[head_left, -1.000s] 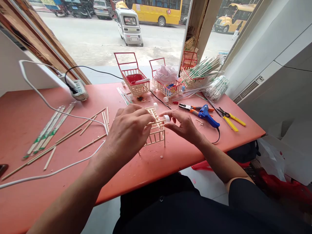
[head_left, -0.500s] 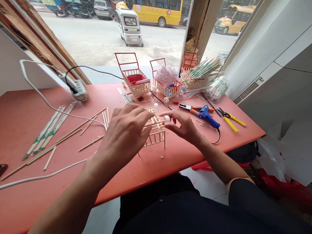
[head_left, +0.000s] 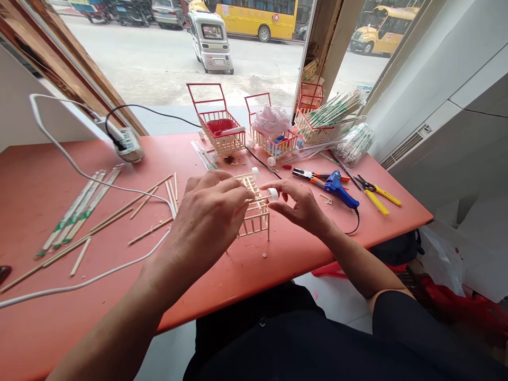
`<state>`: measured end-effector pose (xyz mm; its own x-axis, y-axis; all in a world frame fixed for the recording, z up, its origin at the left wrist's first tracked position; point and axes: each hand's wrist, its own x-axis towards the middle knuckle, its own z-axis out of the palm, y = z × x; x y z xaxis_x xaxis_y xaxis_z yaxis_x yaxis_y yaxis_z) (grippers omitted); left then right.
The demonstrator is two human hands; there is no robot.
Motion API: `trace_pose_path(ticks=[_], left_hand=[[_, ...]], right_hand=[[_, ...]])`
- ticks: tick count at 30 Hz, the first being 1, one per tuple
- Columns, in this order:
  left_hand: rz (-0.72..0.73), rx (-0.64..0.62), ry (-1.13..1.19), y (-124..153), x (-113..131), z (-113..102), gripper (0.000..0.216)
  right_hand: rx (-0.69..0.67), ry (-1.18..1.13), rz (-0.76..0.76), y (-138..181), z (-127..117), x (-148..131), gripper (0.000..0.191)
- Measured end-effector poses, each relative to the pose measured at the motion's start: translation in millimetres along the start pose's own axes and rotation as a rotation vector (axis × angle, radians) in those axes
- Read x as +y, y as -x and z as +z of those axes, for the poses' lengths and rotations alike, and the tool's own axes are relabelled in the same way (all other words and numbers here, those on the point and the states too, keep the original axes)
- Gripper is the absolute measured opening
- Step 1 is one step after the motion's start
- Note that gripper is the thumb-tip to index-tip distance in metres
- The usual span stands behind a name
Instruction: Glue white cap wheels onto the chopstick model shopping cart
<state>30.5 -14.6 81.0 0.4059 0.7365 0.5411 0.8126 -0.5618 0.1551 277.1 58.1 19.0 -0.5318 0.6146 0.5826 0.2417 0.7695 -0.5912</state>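
Note:
In front of me stands a small cart frame of thin wooden sticks (head_left: 256,224), its slatted side facing me. My left hand (head_left: 212,209) reaches over it, thumb and fingers pinched on a thin wooden stick (head_left: 260,200). At the right end of that stick is a white round cap (head_left: 273,194), like a wheel. My right hand (head_left: 301,205) holds this cap between thumb and fingers. Another white cap (head_left: 255,172) shows at the frame's far corner. The left part of the frame is hidden behind my left hand.
Finished stick carts with red handles (head_left: 222,127) line the window side. To the right lie pliers (head_left: 307,175), a blue glue gun (head_left: 337,185) and yellow-handled cutters (head_left: 377,196). Loose sticks (head_left: 111,219), wrapped chopsticks (head_left: 79,211) and a white cable (head_left: 99,283) lie on the left.
My left hand's fingertips have shifted slightly right along the stick, closer to the white cap. My right hand stays at the cap.

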Motion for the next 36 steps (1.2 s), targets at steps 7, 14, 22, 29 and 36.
trace_pose_path(ticks=[7, 14, 22, 29, 36], left_hand=[[-0.026, 0.048, 0.034, 7.8, -14.0, -26.2, 0.03], [-0.25, 0.151, 0.012, 38.2, -20.0, -48.2, 0.035], [-0.45, 0.224, 0.123, 68.8, -25.0, -38.8, 0.037], [-0.546, 0.124, 0.243, 88.5, -31.0, -33.2, 0.043], [-0.648, 0.303, 0.277, 92.6, -20.9, -23.4, 0.042]], right_hand=[[0.016, 0.047, -0.034, 3.0, 0.1, 1.4, 0.061], [0.02, 0.038, -0.132, 2.3, 0.5, 0.3, 0.053], [-0.003, 0.032, -0.112, 3.5, -0.8, 3.3, 0.063], [-0.033, 0.005, -0.008, 3.7, -4.7, 7.5, 0.073], [-0.003, -0.073, 0.074, 2.1, -6.5, 4.3, 0.08]])
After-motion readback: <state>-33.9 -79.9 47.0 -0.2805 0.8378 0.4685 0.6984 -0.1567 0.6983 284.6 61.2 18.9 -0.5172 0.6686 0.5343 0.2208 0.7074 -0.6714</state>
